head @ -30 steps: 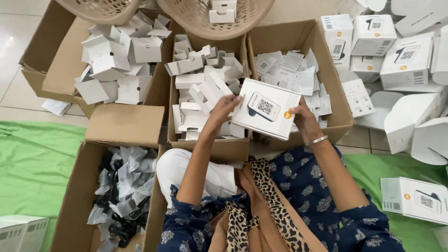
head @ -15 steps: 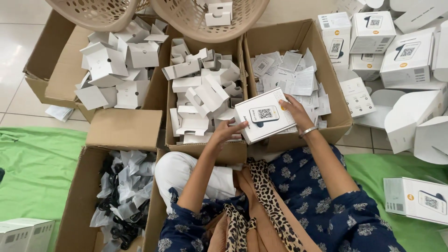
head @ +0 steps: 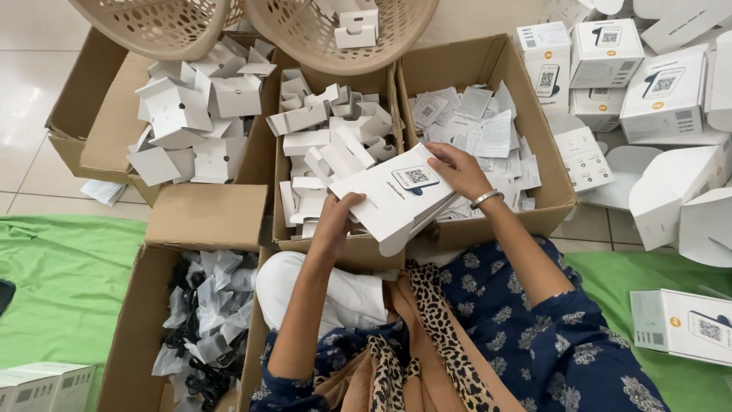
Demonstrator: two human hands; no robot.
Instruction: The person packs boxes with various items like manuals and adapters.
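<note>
Both hands were closed on a tilted white carton: left hand at its 8 o'clock edge, right hand at 2 o'clock, above the cardboard box of white inserts.

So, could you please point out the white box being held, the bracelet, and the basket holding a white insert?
white box (head: 389, 194), head view, on its top face.
bracelet (head: 483, 200), head view, on the band.
basket (head: 305, 38), head view, on its perforated wall.

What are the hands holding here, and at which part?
Both hold one white carton: the left hand grips its near-left end, and the right hand rests on its far-right edge, over the cardboard boxes.
</note>
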